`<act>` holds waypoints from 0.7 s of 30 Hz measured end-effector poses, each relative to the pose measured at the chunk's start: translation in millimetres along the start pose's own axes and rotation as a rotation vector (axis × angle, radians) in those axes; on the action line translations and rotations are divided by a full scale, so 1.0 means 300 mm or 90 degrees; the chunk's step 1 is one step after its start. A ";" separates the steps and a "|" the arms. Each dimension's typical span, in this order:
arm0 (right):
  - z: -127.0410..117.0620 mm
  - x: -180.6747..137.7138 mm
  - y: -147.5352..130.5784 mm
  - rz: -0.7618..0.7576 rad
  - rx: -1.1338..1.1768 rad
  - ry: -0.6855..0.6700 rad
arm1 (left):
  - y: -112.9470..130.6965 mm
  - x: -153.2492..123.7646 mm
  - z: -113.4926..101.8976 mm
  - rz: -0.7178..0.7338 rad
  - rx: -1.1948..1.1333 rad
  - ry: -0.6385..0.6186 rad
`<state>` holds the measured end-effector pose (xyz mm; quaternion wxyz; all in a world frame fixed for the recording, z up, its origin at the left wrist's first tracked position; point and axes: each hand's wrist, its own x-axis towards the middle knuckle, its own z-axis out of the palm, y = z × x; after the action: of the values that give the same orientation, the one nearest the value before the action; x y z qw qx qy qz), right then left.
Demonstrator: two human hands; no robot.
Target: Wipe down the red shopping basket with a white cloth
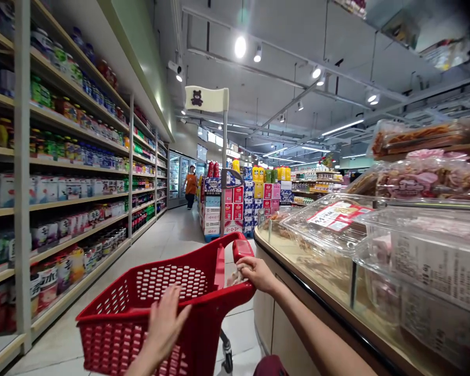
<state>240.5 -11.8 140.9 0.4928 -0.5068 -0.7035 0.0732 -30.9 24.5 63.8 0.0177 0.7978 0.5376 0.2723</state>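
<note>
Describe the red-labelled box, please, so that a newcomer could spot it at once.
Right of the red cart, which the right hand holds, stands a counter with a rounded end. The clear box lies near that end. Its red-and-white label sets it apart from the nearer box, labelled in dark print on white.

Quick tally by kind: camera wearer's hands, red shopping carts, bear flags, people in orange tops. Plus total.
Wearer's hands: 2 (left hand, right hand)
Red shopping cart: 1
Bear flag: 1
Person in orange top: 1
Total: 5
</note>
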 end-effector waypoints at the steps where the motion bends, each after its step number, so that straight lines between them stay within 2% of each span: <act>1: -0.020 0.007 0.023 0.005 0.002 0.013 | -0.091 -0.008 0.001 -0.055 0.045 -0.033; 3: -0.053 0.021 0.060 0.012 0.001 0.046 | -0.237 -0.030 0.001 -0.047 0.112 -0.075; 4: -0.066 0.025 0.071 0.015 -0.002 0.065 | -0.280 -0.042 -0.001 -0.041 0.128 -0.082; 6: -0.084 0.027 0.078 0.022 -0.011 0.122 | -0.301 -0.067 -0.007 -0.036 0.157 -0.084; 9: -0.098 0.002 0.068 0.036 -0.020 0.243 | -0.225 -0.090 -0.024 -0.073 0.202 -0.088; 12: -0.106 -0.052 0.084 -0.017 -0.069 0.331 | -0.141 -0.097 -0.037 -0.053 0.211 -0.097; 15: -0.101 -0.108 0.147 -0.072 -0.182 0.300 | -0.104 -0.100 -0.025 -0.026 0.178 -0.085; 17: -0.078 -0.134 0.188 -0.057 -0.249 0.279 | -0.091 -0.102 -0.002 -0.034 0.164 -0.061; 19: -0.024 -0.148 0.204 -0.052 -0.294 0.278 | -0.079 -0.102 0.022 -0.049 0.157 -0.044; 21: 0.058 -0.156 0.188 -0.089 -0.313 0.239 | -0.066 -0.098 0.039 -0.054 0.137 -0.043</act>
<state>263.3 -14.7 69.2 0.4807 -0.5660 -0.6297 -0.2281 -50.6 10.5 35.2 -0.0386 0.7802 0.5963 0.1852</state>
